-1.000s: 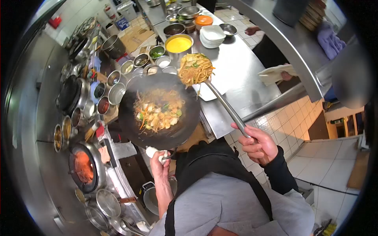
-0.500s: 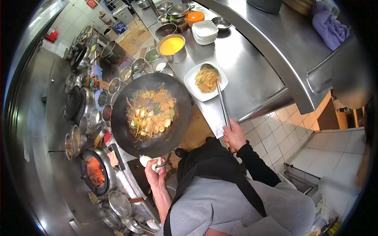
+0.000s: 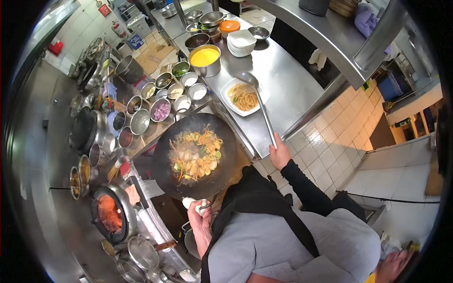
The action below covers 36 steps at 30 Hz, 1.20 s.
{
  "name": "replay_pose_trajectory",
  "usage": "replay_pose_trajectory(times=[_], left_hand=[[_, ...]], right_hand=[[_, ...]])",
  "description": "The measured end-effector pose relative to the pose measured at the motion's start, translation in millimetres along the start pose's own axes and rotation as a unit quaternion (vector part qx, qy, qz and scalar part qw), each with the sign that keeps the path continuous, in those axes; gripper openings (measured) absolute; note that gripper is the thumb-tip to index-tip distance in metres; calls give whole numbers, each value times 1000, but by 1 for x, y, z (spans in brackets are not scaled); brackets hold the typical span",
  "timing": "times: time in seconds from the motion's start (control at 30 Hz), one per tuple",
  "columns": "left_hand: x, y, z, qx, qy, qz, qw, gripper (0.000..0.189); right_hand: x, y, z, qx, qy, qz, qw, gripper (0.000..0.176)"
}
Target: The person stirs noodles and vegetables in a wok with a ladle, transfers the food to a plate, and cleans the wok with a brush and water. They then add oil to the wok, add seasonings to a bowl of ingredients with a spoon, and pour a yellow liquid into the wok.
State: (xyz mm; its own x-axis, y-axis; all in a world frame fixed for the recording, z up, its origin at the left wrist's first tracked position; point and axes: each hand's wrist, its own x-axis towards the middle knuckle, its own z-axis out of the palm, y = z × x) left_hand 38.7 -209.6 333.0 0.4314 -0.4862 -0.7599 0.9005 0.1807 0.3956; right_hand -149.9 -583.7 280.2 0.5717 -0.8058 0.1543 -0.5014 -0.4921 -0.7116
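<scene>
My left hand [image 3: 200, 221] is closed around the wok's looped handle, with a white cloth [image 3: 189, 202] bunched between. The black wok [image 3: 163, 162] hangs in front of me, away from the burner, holding steaming thin noodles with cabbage and carrot strips [image 3: 194, 155]. In my right hand [image 3: 280, 153] is the long handle of a metal ladle [image 3: 265, 114]. Its bowl hovers by the far edge of a white square plate [image 3: 246, 112]. A mound of noodles [image 3: 243, 96] lies on that plate, at the steel counter's near corner.
A lit burner [image 3: 111, 212] glows at lower left. Bowls of ingredients, including chopped onion [image 3: 161, 111], line the space beyond the wok. On the counter [image 3: 292, 80] stand a pot of yellow liquid [image 3: 207, 68] and stacked white dishes [image 3: 241, 45]. Another person's hand [image 3: 395, 265] shows at lower right.
The ladle's bowl has lifted from the noodles toward the plate's far edge. The wok has shifted right and toward me, uncovering more ingredient bowls. Another person's hand has appeared at lower right.
</scene>
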Motion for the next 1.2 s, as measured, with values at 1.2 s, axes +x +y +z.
replay_pose_trajectory(times=[1.2], left_hand=[[-64,41,-64,-50,-19,142,988,16]], right_hand=[[-94,-181,10,166,-253,-39,952,48]])
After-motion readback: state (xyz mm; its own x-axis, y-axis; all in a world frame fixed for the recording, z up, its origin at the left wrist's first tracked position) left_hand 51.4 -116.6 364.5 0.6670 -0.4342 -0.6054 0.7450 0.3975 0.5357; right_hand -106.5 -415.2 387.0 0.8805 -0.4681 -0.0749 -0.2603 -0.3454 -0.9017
